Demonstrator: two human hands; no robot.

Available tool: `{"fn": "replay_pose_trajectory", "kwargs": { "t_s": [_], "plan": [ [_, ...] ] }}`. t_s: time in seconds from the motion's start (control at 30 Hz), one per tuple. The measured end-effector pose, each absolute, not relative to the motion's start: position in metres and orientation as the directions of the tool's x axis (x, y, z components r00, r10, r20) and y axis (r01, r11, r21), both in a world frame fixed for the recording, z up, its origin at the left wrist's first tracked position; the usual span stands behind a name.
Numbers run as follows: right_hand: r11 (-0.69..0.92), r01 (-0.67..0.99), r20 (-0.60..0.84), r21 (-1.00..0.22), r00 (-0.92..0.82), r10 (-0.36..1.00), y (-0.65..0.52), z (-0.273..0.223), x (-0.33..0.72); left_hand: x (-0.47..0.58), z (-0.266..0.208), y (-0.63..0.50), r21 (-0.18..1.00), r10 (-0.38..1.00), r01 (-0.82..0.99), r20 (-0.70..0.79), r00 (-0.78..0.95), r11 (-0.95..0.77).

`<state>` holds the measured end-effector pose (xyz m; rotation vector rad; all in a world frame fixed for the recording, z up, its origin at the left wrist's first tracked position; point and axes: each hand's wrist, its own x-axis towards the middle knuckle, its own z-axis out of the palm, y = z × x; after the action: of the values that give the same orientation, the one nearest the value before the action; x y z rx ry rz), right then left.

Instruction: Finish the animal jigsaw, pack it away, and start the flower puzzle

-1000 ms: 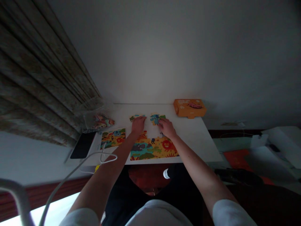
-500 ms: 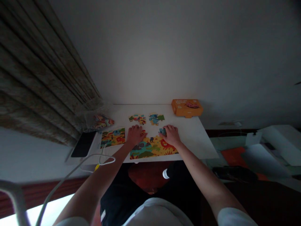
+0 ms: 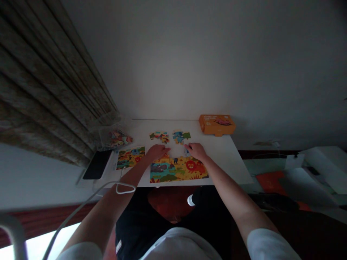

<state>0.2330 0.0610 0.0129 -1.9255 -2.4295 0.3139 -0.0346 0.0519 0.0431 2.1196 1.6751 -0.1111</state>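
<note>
A partly joined jigsaw puzzle (image 3: 176, 171) with lions, a hippo and bushes lies near the table's front edge. At its upper left, my left hand (image 3: 156, 153) is closed, with an orange puzzle piece showing under its fingertips. My right hand (image 3: 197, 151) pinches a bluish puzzle piece at the puzzle's upper right; the fingers partly hide it. Farther back lie two small joined sections, a colourful one (image 3: 159, 137) on the left and one with a blue elephant (image 3: 178, 137) on the right. The picture card (image 3: 130, 157) rests left of my left hand.
An orange puzzle box (image 3: 217, 125) stands at the table's back right. On the left are a clear plastic bag (image 3: 115, 139) with colourful contents and a black phone (image 3: 97, 165). A white cable (image 3: 126, 186) hangs across my left forearm. The wall rises behind the white table (image 3: 226, 162).
My right hand has turned, its fingers more curled, and the bluish piece sits lower, nearer the puzzle. My left hand has rolled, its fingers now pointing right. The view has shifted slightly.
</note>
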Motion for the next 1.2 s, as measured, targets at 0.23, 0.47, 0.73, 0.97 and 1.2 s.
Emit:
{"fn": "replay_pose_trajectory", "kwargs": {
  "t_s": [0.23,0.47,0.73,0.97,1.2],
  "plan": [
    [0.05,0.987,-0.114,-0.155,-0.069,0.991,0.082,0.033,0.208,-0.034,0.047,0.054,0.269,0.894,0.94,-0.337,0.295,-0.209],
    [0.058,0.981,0.0,-0.187,-0.059,0.998,0.11,0.034,0.167,-0.038,0.048,0.044,0.246,0.911,0.941,-0.283,0.3,-0.234],
    [0.34,0.867,0.254,-0.363,-0.259,0.932,0.044,0.019,0.161,-0.043,0.047,0.044,0.294,0.914,0.924,-0.249,0.32,-0.243],
    [0.362,0.833,0.133,-0.418,-0.338,0.932,-0.024,-0.005,0.136,-0.045,0.037,0.052,0.313,0.913,0.912,-0.224,0.342,-0.265],
    [0.372,0.831,0.169,-0.414,-0.332,0.928,-0.023,-0.012,0.135,-0.043,0.055,0.097,0.359,0.947,0.902,-0.118,0.298,-0.239]
  ]
}}
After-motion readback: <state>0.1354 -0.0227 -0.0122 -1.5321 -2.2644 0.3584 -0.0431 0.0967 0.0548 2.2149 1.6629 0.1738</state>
